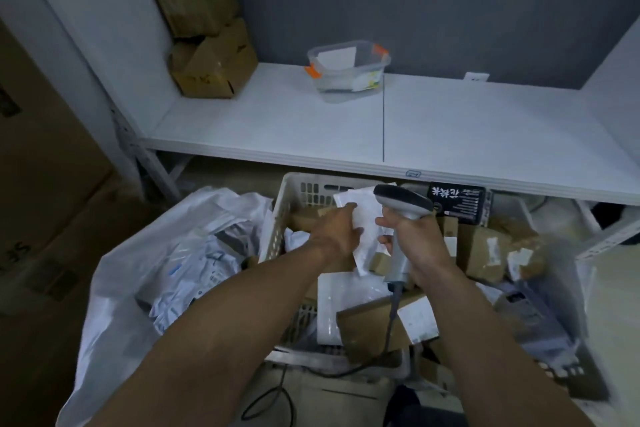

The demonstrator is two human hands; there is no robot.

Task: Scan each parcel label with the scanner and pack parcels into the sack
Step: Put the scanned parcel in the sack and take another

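A white parcel is held up over the crate, tilted, its upper edge just beside the scanner head. The left hand grips it from the left, fingers curled round its near edge, forearm stretched forward. The right hand is wrapped round the scanner's handle, wrist bent, the head turned left over the parcel; its cable hangs down. More parcels fill the crate. The sack gapes open just left of the crate, parcels inside. Behind, a shelf carries a clear tub and cardboard boxes.
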